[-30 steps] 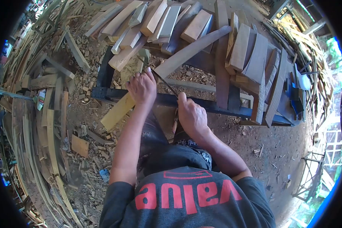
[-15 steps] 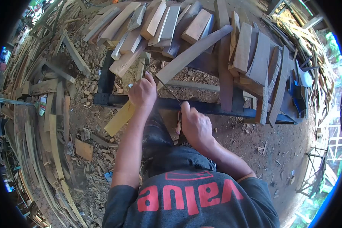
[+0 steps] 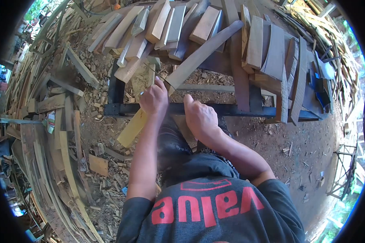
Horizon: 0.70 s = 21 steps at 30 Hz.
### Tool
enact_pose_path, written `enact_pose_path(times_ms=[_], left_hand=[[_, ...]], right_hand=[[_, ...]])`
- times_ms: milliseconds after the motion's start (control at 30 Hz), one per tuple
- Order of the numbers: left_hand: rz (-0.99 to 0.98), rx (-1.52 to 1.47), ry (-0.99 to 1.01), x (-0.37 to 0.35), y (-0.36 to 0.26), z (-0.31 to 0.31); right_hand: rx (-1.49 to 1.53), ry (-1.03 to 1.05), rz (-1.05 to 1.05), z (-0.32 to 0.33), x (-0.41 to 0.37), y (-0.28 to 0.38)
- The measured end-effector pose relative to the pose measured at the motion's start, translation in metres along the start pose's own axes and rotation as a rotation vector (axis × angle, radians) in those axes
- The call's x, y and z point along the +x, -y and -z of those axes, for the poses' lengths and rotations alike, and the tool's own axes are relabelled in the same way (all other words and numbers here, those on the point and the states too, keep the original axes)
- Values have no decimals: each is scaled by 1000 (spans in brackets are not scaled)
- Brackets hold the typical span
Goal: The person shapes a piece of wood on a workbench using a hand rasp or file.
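Note:
My right hand [image 3: 200, 117] is closed, thumb upward, around the handle end of a hand saw, which the fist hides. The saw's thin dark blade [image 3: 164, 80] slants up and left, past the near end of a long narrow wooden board [image 3: 205, 52]. My left hand [image 3: 155, 97] is closed at that near end, just left of the blade. What its fingers wrap is mostly hidden, and it looks like the board's end. A yellowish plank [image 3: 132, 128] slants out from beneath my left wrist.
A dark bench frame [image 3: 170, 108] crosses in front of my legs. Several cut wooden blocks [image 3: 205, 28] lie in a row on it, with more boards [image 3: 275, 52] at the right. Long strips [image 3: 65, 162] are piled at left. Chips and offcuts cover the ground [image 3: 267, 150].
My right hand has moved forward and slightly left, toward my left hand. Less blade shows between the hands, and its tip reaches farther past the board. My left hand stays nearly in place.

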<state>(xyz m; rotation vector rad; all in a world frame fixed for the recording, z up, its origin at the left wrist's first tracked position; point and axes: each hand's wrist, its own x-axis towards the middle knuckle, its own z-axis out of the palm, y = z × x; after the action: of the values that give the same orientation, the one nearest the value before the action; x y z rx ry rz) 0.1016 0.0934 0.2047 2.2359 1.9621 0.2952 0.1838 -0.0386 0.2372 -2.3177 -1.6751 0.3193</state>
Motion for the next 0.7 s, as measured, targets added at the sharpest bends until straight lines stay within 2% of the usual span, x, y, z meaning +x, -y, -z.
enact_pose_path(times_ms=[133, 167, 200, 300, 400, 433, 500, 567, 700], left_hand=[[-31, 1, -35, -2, 2, -4], [-25, -10, 48, -2, 1, 2], [-30, -9, 49, -1, 1, 2], [-55, 2, 19, -4, 1, -1], [-87, 5, -87, -6, 2, -4], [-96, 9, -104, -7, 1, -4], [-115, 14, -117, -7, 3, -4], [-66, -24, 15, -6, 2, -2], [-44, 26, 10, -8, 1, -4]], right_hand=[[42, 32, 34, 13, -26, -19], [37, 42, 32, 19, -37, -20], [39, 40, 28, 20, -35, -19], [139, 128, -53, 26, -19, -7], [66, 91, -36, 7, 4, 6], [75, 33, -24, 3, 1, 1], [87, 64, -19, 15, -21, -12], [46, 117, -20, 27, -40, -19], [107, 90, -21, 13, -3, -6]])
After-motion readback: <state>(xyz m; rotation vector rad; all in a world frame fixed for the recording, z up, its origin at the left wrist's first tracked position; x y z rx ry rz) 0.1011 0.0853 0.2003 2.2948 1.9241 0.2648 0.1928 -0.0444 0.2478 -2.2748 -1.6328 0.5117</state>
